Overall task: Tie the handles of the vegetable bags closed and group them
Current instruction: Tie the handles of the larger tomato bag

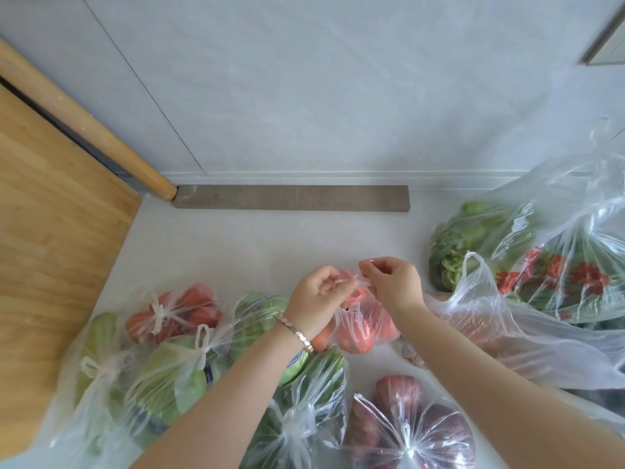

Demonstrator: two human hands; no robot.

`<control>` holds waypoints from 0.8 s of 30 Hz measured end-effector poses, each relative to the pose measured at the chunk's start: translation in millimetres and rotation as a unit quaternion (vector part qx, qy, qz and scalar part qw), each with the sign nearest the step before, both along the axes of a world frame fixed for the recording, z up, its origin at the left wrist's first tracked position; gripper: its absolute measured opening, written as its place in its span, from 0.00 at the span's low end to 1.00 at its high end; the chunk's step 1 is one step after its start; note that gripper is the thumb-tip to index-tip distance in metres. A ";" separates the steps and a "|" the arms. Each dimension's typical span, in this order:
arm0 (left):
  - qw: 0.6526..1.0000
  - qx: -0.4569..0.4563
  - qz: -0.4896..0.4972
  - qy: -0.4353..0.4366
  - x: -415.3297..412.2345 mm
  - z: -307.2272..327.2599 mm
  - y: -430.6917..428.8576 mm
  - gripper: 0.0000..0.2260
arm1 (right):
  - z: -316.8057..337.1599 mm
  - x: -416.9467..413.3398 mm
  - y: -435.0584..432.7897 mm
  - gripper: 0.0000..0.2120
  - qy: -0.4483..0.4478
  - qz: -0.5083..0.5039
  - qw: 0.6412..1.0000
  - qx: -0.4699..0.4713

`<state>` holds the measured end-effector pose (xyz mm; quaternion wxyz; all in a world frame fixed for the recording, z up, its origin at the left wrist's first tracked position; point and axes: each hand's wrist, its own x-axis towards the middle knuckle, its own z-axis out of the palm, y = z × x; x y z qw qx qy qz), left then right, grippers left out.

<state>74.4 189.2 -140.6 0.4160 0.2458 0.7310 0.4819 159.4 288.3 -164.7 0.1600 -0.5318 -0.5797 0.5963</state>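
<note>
Head view, both hands (351, 292) pinching tomato bag (362, 328) handles (359, 283), bag just beneath them

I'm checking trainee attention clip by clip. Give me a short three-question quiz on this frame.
1. True or false: the left hand and the right hand both pinch the handles of the red tomato bag.
2. Which wrist wears the bracelet? A) left B) right C) neither
3. Fill in: the handles of the bag of dark purple produce near the bottom edge are already ____.
Key: 1 true; 2 A; 3 knotted.
</note>
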 end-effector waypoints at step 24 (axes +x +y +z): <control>0.997 -0.076 0.002 -0.010 -30.6 -14.5 14.9 0.07 | 7.2 19.3 -8.0 0.13 0.068 0.116 0.979 0.155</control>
